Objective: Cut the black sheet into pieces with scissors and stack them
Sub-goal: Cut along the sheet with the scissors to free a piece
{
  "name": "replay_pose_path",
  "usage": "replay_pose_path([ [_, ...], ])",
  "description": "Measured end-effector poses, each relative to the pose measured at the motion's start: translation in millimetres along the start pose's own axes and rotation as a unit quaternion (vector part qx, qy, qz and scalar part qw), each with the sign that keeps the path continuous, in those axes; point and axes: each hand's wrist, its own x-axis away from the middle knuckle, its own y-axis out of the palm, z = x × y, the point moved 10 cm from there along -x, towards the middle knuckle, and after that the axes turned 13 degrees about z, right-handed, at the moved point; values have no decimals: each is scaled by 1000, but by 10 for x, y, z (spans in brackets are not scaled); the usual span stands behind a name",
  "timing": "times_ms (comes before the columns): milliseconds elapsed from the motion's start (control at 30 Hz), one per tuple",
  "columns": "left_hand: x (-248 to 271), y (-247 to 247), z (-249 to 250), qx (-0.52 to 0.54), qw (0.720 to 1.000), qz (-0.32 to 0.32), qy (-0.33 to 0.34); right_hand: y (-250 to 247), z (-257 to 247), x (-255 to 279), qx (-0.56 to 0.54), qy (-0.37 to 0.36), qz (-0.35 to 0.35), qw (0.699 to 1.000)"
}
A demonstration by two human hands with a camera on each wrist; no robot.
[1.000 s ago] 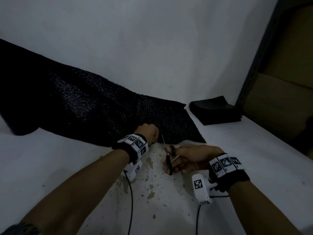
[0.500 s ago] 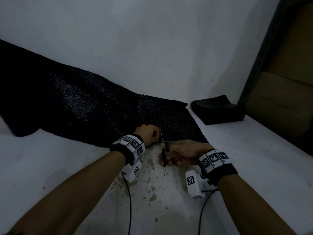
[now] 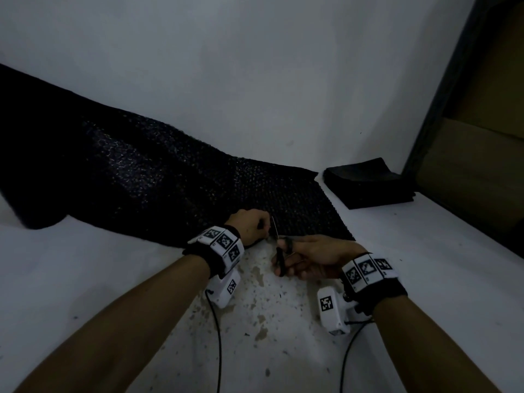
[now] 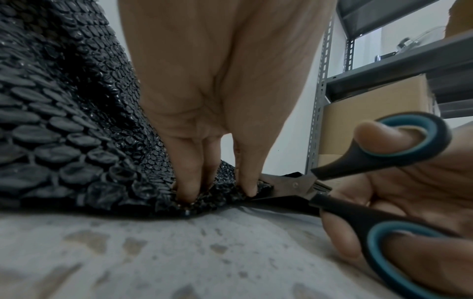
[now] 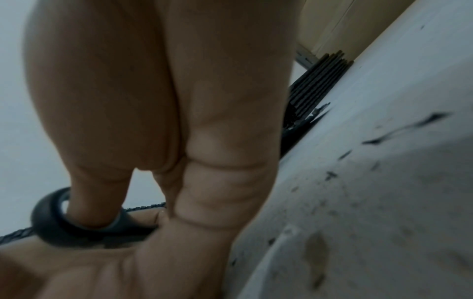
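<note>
A long black bubble-wrap sheet (image 3: pixel 158 182) lies across the white table, its left part rising off the surface. My left hand (image 3: pixel 251 226) pinches the sheet's near edge (image 4: pixel 204 194) between fingers and thumb. My right hand (image 3: pixel 309 256) holds the scissors (image 3: pixel 279 251), thumb and fingers through the black-and-teal handles (image 4: pixel 399 145). The blades (image 4: pixel 281 188) stand apart with the sheet's edge between them, right beside my left fingertips. A stack of cut black pieces (image 3: pixel 368 182) lies at the back right. The thumb loop (image 5: pixel 64 218) shows in the right wrist view.
The white table (image 3: pixel 425 251) is stained and flecked with scraps near my hands. A dark metal shelf frame (image 3: pixel 442 89) with cardboard boxes (image 4: pixel 371 113) stands at the right. A pale wall runs behind the sheet. Cables trail from both wrist cameras.
My right hand has carried the scissors forward to the sheet's near edge, and the blades now straddle it beside my left hand, which has stayed on the sheet.
</note>
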Motion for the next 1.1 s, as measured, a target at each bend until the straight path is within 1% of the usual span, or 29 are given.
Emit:
replay_pose_path([
  [167,-3,16,-19,2,1000,-9,-3,9,29,-8,-1,4,6,1000],
  [367,7,42,-89,-9,999,-19,-24,29,53,-26,-15,8,14,1000],
  [600,2,62,-85,-18,999,-30,-14,43,74,-64,-28,8,18,999],
  [1100,6,47,-75,-22,999,-25,-3,92,109,-78,-76,-1,10,997],
])
